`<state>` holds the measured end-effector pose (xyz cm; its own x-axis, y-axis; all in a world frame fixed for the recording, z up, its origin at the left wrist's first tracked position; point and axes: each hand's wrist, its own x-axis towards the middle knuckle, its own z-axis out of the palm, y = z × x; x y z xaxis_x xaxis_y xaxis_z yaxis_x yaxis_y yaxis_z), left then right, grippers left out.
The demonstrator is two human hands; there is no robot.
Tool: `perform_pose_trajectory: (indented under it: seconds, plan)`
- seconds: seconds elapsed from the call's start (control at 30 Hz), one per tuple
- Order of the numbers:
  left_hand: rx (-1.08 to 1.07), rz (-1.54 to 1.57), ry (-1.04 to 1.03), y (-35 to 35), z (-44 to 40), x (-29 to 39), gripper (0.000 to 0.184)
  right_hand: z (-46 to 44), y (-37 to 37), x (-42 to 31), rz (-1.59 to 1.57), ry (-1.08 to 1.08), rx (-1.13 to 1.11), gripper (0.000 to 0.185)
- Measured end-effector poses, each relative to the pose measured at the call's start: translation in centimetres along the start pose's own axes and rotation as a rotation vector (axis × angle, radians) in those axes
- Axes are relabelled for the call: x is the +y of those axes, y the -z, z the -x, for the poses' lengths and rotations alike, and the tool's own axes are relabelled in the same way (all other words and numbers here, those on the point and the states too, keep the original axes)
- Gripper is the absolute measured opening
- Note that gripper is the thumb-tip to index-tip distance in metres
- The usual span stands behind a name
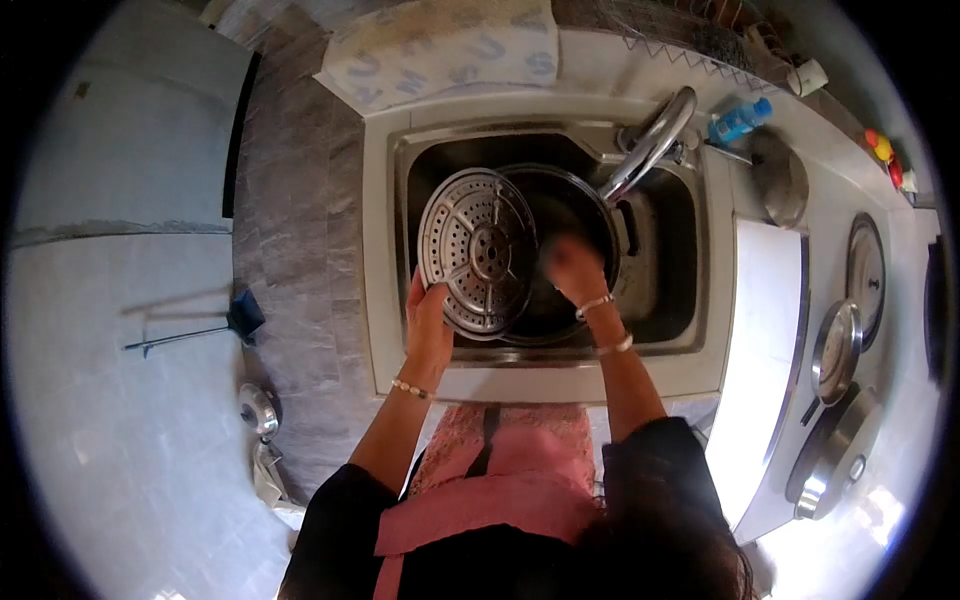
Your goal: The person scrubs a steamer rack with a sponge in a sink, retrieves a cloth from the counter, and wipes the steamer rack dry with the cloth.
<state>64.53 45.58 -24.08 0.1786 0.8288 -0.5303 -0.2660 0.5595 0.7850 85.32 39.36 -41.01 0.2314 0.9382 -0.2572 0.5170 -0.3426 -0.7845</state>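
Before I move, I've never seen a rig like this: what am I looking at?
There is no machine here, only a person's bare hands. The single picture comes from a camera worn on the head, looking forward and down.

The left hand grips a round perforated metal plate by its edge. The right hand reaches into a dark round pan in the sink; its fingers are blurred, so I can't tell whether they hold anything.

The curved faucet stands behind, near a blue bottle. On the counter to the right lies a frying pan, among other cookware.
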Motion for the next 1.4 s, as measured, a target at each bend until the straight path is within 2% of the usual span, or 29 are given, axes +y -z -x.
perform_pose_trajectory:
  seconds: [0.03,0.1,0.13,0.2,0.3,0.33,0.43,0.47,0.57,0.6,0.63,0.7,0.77,0.8,0.87,0.97,1.0,1.1,1.2,1.27,1.37,1.4]
  plan:
    - [-0.024,0.015,0.029,-0.1,0.1,0.2,0.04,2.7,4.2,-8.3,-0.173,-0.205,0.013,0.027]
    - [-0.039,-0.003,0.015,0.1,-1.0,-1.1,0.04,5.5,2.9,-11.1,-0.092,0.265,0.363,0.021]
    - [-0.061,-0.003,0.011,-0.3,-1.3,-1.5,0.039,5.7,1.7,-12.2,-0.122,0.362,0.393,0.026]
    - [-0.123,-0.021,-0.023,0.1,-1.9,-3.0,0.036,5.8,-0.2,-14.7,-0.247,0.48,0.408,0.029]
    - [-0.065,0.033,0.095,1.2,-2.6,-3.2,0.032,3.6,-2.2,-15.6,-0.427,0.583,0.514,0.028]
    - [0.021,0.023,0.088,0.0,-2.4,-2.8,0.03,2.2,-2.7,-15.0,-0.466,0.623,0.57,0.027]
    - [-0.03,-0.028,0.147,0.1,-2.2,-3.4,0.032,-4.1,-1.5,-10.2,-0.341,0.367,0.785,0.015]
    - [-0.012,-0.062,0.144,-0.1,-2.0,-3.6,0.034,-5.1,-1.0,-8.2,-0.326,0.091,0.665,0.011]
    - [-0.051,-0.038,0.124,-1.3,-2.2,-3.5,0.034,-3.3,-1.7,-8.7,-0.136,0.022,0.519,0.01]
    - [-0.181,-0.071,0.094,-0.2,-3.0,-4.0,0.035,-0.6,-2.1,-10.7,-0.139,0.277,0.62,0.011]
    - [-0.166,0.001,0.103,-0.7,-2.6,-3.4,0.036,1.4,-4.1,-12.5,-0.373,0.324,0.671,0.016]
    - [-0.162,-0.004,0.193,1.0,-3.2,-3.7,0.035,3.1,-5.3,-14.7,-1.179,-0.025,0.393,0.019]
    - [-0.114,-0.042,0.13,-1.6,-1.7,-2.7,0.035,2.2,-2.5,-14.7,-0.497,0.333,0.653,0.019]
    - [-0.095,-0.056,0.09,-2.9,-1.4,-2.6,0.035,0.2,-0.7,-14.2,-0.354,0.36,0.721,0.019]
    - [-0.104,-0.155,0.119,-3.0,-1.2,-2.9,0.036,-4.7,0.4,-11.5,-0.316,0.313,0.758,0.021]
    - [-0.07,-0.247,0.139,-3.4,-1.9,-2.7,0.043,-4.4,0.3,-11.4,-0.284,0.131,0.671,0.023]
    - [-0.088,-0.282,0.127,-3.6,-2.0,-2.4,0.044,-1.9,-0.3,-12.4,-0.228,0.257,0.654,0.024]
    - [-0.103,-0.254,0.142,-2.3,-1.9,-2.6,0.048,3.4,-1.3,-15.9,-0.515,0.344,0.553,0.025]
    - [-0.156,-0.404,0.066,-2.5,-1.5,-2.6,0.048,-0.6,0.8,-14.5,-0.339,0.5,0.688,0.024]
    - [-0.223,-0.625,0.03,-2.3,-1.1,-1.6,0.047,-5.5,2.2,-12.4,-0.244,0.39,0.757,0.023]
    - [-0.182,-0.65,-0.009,-3.1,-1.2,-1.1,0.043,-4.6,2.8,-13.0,-0.194,0.356,0.722,0.02]
    - [-0.218,-0.513,-0.049,-3.1,-1.4,-1.5,0.042,-2.4,1.4,-14.2,-0.404,0.346,0.62,0.021]
